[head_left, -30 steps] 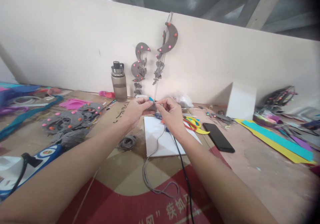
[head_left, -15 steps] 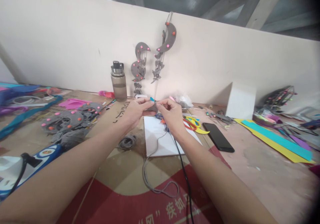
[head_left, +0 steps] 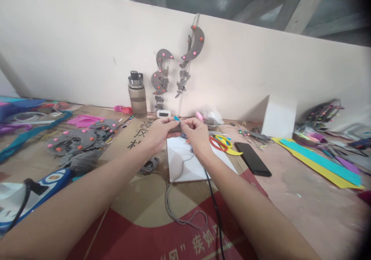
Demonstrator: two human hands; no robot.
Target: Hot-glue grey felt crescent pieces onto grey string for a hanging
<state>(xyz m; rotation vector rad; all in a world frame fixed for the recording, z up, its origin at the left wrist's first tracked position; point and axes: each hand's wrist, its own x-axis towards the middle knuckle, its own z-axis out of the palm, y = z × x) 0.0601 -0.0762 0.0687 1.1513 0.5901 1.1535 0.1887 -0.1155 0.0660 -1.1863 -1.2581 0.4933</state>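
Close together over a white sheet [head_left: 185, 167], my two hands pinch a small grey felt piece with a bit of blue at its top. My left hand [head_left: 158, 134] grips the grey felt piece [head_left: 175, 129] from the left, thumb on top. From the right, the thumb and fingertips of my right hand [head_left: 198, 136] close on its edge; what lies between those fingertips is partly hidden. Grey cord [head_left: 171, 211] hangs below my right hand and loops on the cardboard. Its coil [head_left: 149, 165] lies beside my left forearm, partly covered.
Scissors [head_left: 218, 144] and a black phone [head_left: 252, 159] lie right of the hands. Behind stand a water bottle [head_left: 137, 97] and a small white digital display [head_left: 163, 113]. Grey moon-shaped felt ornaments [head_left: 198, 43] hang on the wall. A blue-and-white object [head_left: 37, 190] sits at left.
Both hands have dropped slightly and shifted a little left, still holding the felt piece. The white display behind them shows more fully, and my left forearm covers more of the cord coil.
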